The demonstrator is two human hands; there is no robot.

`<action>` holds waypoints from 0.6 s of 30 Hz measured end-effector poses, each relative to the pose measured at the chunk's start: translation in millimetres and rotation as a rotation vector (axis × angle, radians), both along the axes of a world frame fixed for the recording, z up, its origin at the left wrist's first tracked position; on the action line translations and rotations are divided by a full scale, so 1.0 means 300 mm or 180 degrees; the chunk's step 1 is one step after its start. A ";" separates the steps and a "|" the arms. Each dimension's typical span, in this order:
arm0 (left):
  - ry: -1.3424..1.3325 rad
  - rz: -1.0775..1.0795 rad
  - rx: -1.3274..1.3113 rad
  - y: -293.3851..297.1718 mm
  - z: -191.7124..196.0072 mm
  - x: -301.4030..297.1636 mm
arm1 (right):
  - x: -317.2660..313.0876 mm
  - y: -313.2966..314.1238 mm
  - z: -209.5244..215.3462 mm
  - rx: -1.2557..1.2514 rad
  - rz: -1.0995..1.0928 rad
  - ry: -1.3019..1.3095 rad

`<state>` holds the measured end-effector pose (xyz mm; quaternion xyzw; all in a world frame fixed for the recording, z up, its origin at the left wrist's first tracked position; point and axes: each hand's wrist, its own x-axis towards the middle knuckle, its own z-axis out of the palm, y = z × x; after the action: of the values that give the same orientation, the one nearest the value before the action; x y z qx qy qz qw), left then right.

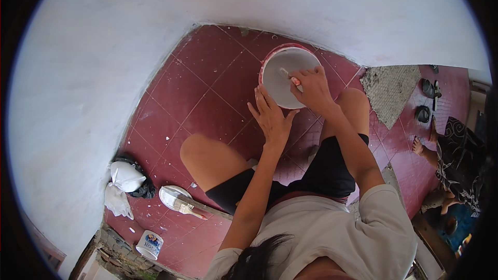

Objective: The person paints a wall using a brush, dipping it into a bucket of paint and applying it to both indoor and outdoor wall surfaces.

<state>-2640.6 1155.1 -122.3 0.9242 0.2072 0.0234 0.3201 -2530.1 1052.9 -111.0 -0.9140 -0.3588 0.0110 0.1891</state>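
Between my knees a round white bucket [264,61] with a reddish rim stands on the red tiles. Pale, whitish material [275,85] coats its inside or fills it; how deep cannot be told. My right hand [314,89] reaches over the bucket's right side, its fingers closed round a small tool with a reddish handle [295,81]. The tool's pale end points into the bucket, and its exact kind is unclear. My left hand [272,119] rests against the near left side of the bucket, fingers spread, steadying nothing else.
White walls [78,98] meet the floor ahead and left. A paintbrush [187,208] lies on a white lid [168,194] at lower left, near plastic bags [127,176] and a white tub [149,245]. Right are a grey mat [389,93], sandals [428,88] and another person [456,150].
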 end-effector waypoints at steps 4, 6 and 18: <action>-0.0066 0.0070 -0.0174 0.005 -0.006 0.036 | 0.012 -0.028 0.137 0.0240 -0.0176 0.0303; 0.0034 0.0106 -0.0210 0.010 -0.005 0.041 | 0.021 -0.044 0.175 0.0259 -0.0113 0.0321; -0.0215 -0.1709 -0.0419 0.034 0.288 -0.064 | 0.088 -0.124 0.215 0.1320 -0.0638 0.1237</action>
<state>-2660.0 1165.2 -35.7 0.9219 -0.0548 -0.0450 0.3809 -2503.9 1015.5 -46.4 -0.8675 -0.2186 0.0934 0.4371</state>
